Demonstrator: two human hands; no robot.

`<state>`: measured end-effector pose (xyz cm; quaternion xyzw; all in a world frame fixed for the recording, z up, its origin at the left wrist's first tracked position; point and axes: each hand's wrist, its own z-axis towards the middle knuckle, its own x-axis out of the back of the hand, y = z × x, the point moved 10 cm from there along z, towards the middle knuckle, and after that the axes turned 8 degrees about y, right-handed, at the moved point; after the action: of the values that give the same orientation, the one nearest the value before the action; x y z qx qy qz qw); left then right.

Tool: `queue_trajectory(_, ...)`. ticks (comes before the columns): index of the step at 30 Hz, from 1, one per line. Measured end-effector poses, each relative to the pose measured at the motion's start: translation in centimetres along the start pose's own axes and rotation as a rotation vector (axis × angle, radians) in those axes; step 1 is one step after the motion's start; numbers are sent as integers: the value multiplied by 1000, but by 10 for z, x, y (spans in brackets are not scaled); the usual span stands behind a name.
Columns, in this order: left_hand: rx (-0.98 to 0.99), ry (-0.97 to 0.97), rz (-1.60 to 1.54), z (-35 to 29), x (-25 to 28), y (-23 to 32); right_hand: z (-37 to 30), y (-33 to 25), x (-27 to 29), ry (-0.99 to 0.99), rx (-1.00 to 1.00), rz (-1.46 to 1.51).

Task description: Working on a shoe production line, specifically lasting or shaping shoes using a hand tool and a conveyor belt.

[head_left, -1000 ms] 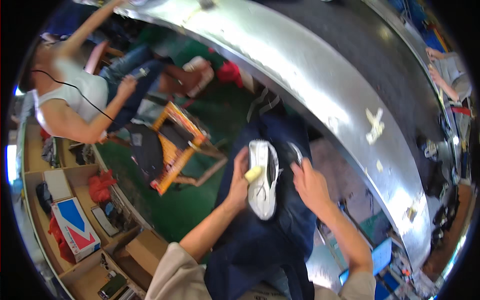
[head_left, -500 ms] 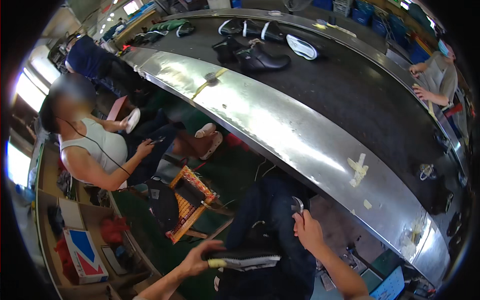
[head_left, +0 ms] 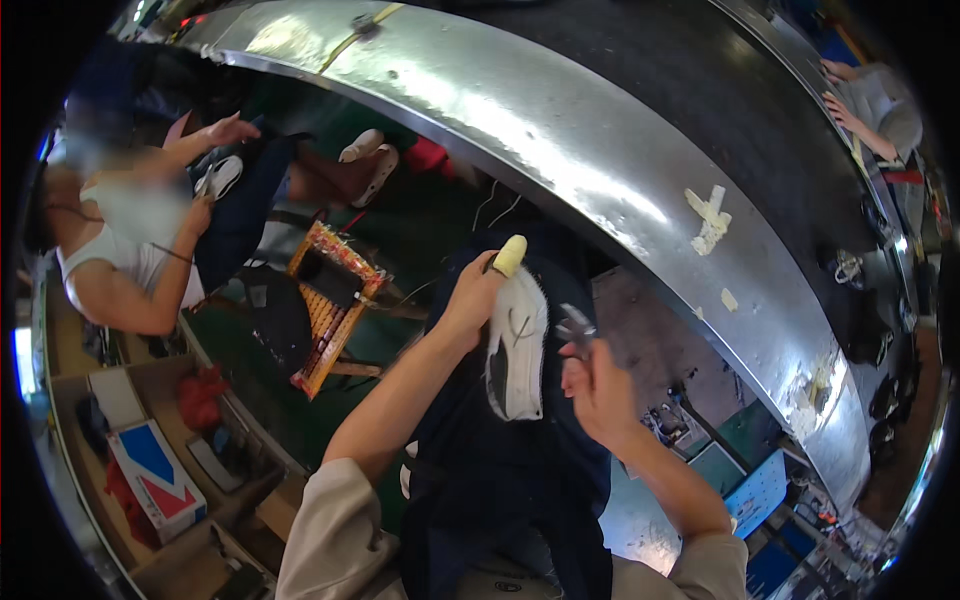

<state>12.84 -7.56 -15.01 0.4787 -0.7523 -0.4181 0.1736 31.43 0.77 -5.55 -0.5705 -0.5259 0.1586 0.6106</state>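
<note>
My left hand (head_left: 472, 305) grips the end of a shoe (head_left: 522, 350), whose whitish underside faces up above my lap. A loose dark strand lies across the pale underside. A yellow cover (head_left: 511, 256) sits at the thumb end of that hand, against the shoe. Just right of the shoe, my right hand (head_left: 602, 395) is closed around metal pliers (head_left: 577, 325), slightly blurred. The jaws point up and stand apart from the shoe; the handles are mostly hidden in my fist.
A metal-edged bench (head_left: 600, 185) curves across the front and right. At left, a seated person (head_left: 120, 270) holds a shoe (head_left: 220, 178) beside a woven stool (head_left: 335, 300). Wooden compartments (head_left: 75, 375) hold a box (head_left: 155, 480). Another person (head_left: 880, 115) works across the bench.
My left hand has moved up and right, turning the shoe from lying sideways to lengthwise, underside up. My right hand has lowered the pliers beside it. The view has tilted down.
</note>
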Motion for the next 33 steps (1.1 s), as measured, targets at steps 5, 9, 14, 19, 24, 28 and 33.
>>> queue_trajectory(5,321,-166,-439,-21,-20,-30,-7,10,-11,-498,-254,-61)
queue_trajectory(9,96,-100,-256,-46,-10,-39,-9,20,-38,-605,-454,434)
queue_trajectory(14,-171,-167,-136,-62,0,-35,15,-30,-26,-385,107,-285)
queue_trajectory(19,-306,-224,71,-80,0,-33,15,-48,-15,-394,452,-752)
queue_trajectory(24,-180,-209,-52,-79,5,-38,6,-64,-30,-340,528,-849)
queue_trajectory(28,-10,-364,-308,-73,-1,-49,10,-28,-31,-219,402,-682)
queue_trajectory(33,-237,-215,39,-72,1,-35,2,-14,-36,-28,53,-401)
